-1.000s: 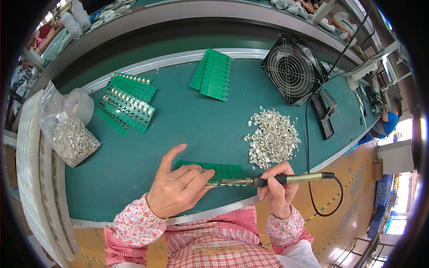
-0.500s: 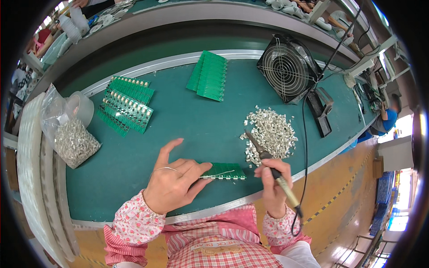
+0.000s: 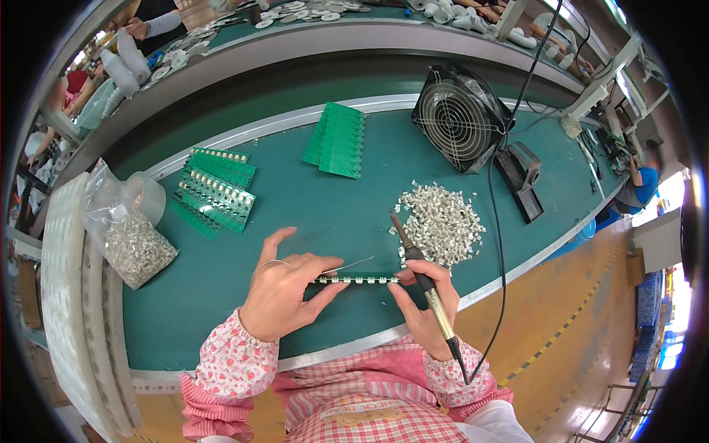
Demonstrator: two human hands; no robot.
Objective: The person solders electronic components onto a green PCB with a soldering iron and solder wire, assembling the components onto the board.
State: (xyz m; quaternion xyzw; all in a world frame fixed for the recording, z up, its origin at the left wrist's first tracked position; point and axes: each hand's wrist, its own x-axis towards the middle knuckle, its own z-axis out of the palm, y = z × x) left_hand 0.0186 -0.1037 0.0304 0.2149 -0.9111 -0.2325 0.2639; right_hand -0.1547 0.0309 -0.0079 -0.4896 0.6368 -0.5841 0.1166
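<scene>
A green circuit board strip (image 3: pixel 360 280) is held edge-on near the front of the bench, a row of small white connectors along it. My left hand (image 3: pixel 286 292) pinches its left end between thumb and fingers, with a thin solder wire (image 3: pixel 354 263) running out from the same hand. My right hand (image 3: pixel 428 303) grips a soldering iron (image 3: pixel 422 275), its tip pointing up and away to the left, while thumb and fingertip touch the strip's right end. Just beyond the iron lies a heap of small white connectors (image 3: pixel 443 221).
Two groups of green boards, left (image 3: pixel 214 188) and middle (image 3: pixel 334 140), lie farther back. A fan (image 3: pixel 459 122) and a black iron stand (image 3: pixel 521 181) are at the right, with the iron's cable (image 3: pixel 501 244) alongside. A plastic bag of connectors (image 3: pixel 136 247) sits at the left.
My right hand has moved left, bringing the iron with it, and now touches the board strip's right end. The strip has turned from showing its green face to edge-on.
</scene>
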